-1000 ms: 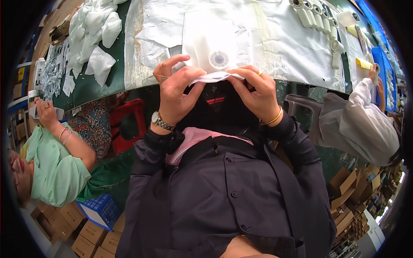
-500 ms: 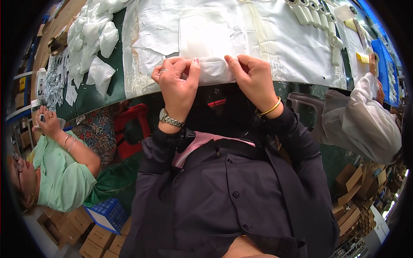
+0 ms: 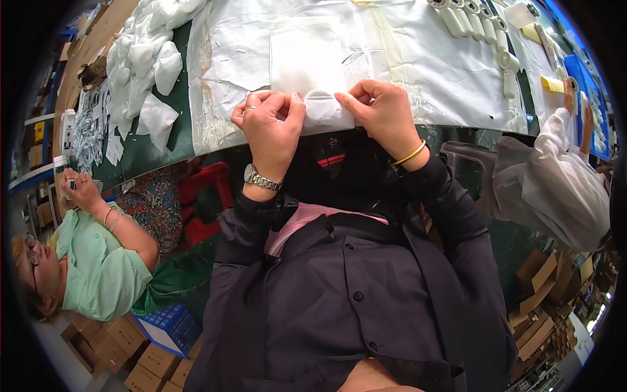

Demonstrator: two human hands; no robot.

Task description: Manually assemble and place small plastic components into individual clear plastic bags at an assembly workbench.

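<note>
A white, translucent plastic bag (image 3: 324, 114) lies at the table's front edge, its near mouth slightly parted. My left hand (image 3: 271, 124) pinches the bag's left side between thumb and forefinger, the other fingers curled in. At the right side my right hand (image 3: 386, 116) grips the same bag between thumb and bent forefinger. Just beyond both hands, a flat white sheet or stack of bags (image 3: 305, 55) rests on the table; I cannot tell whether it joins the held bag.
White handheld fans (image 3: 508, 72) stand in a row at the far right. Several white wrapped bundles (image 3: 166, 68) and a heap of pale straps (image 3: 91, 130) lie to the left. A co-worker in green (image 3: 101, 261) sits left; another person's sleeve (image 3: 545, 150) is at the right.
My hands have drawn slightly closer together along the bag, and its edge now stands up in a small fold between them. The view has shifted a little.
</note>
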